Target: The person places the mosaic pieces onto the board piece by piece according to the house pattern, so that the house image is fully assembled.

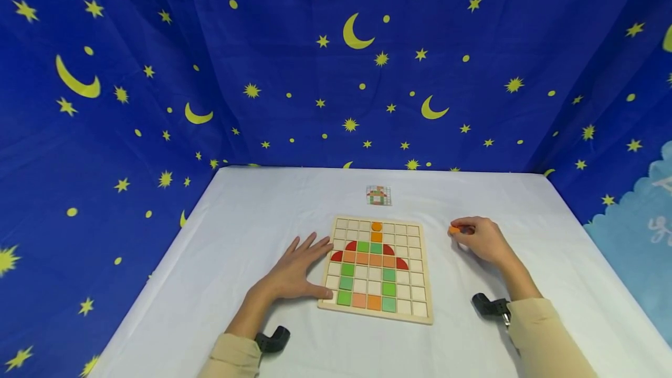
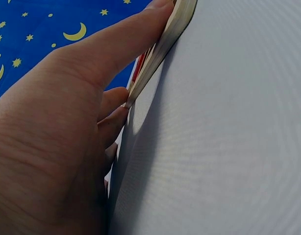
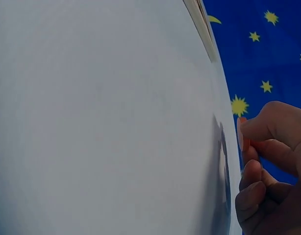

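Observation:
A light wooden grid board (image 1: 375, 315) lies on the table, partly filled with coloured pieces. These include an orange disc (image 1: 377, 227) in the top row, an orange square (image 1: 376, 237) below it, red rounded pieces (image 1: 402, 263), and green and salmon squares. My left hand (image 1: 294, 273) rests at the board's left edge with fingers spread, its thumb on the lower left corner. To the right of the board, my right hand (image 1: 483, 240) pinches a small orange piece (image 1: 454, 230) between thumb and fingers. The fingers hide part of this piece (image 3: 242, 134), so its full shape cannot be told.
Behind the board lies a small card (image 1: 379, 195) with a similar coloured pattern. A white cloth (image 1: 283, 197) covers the table. Blue curtains (image 1: 294, 69) with yellow moons and stars stand at the back and sides. Each wrist carries a black mount (image 1: 490, 306).

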`<state>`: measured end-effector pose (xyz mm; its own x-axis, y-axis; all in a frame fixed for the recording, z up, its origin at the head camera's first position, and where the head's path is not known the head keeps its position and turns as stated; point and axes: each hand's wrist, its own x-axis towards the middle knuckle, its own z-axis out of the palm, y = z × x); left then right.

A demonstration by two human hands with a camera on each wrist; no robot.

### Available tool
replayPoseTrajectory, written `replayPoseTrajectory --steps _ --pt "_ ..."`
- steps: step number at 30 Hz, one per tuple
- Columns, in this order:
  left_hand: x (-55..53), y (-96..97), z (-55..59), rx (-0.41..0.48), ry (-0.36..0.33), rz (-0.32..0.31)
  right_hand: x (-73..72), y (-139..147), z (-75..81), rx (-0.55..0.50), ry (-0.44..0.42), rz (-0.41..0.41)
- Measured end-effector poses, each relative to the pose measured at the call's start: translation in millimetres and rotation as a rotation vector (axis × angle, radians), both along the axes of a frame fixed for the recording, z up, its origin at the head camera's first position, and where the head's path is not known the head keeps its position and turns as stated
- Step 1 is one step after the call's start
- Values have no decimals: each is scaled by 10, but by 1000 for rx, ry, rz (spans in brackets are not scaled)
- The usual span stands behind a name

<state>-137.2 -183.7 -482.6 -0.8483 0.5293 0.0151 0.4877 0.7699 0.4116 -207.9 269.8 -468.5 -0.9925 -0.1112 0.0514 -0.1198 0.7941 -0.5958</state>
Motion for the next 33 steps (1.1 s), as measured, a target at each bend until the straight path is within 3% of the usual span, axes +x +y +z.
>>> replayPoseTrajectory --steps 33 --pt "3 -5 -7 18 16 -6 -201 -816 96 -53 -38 184"
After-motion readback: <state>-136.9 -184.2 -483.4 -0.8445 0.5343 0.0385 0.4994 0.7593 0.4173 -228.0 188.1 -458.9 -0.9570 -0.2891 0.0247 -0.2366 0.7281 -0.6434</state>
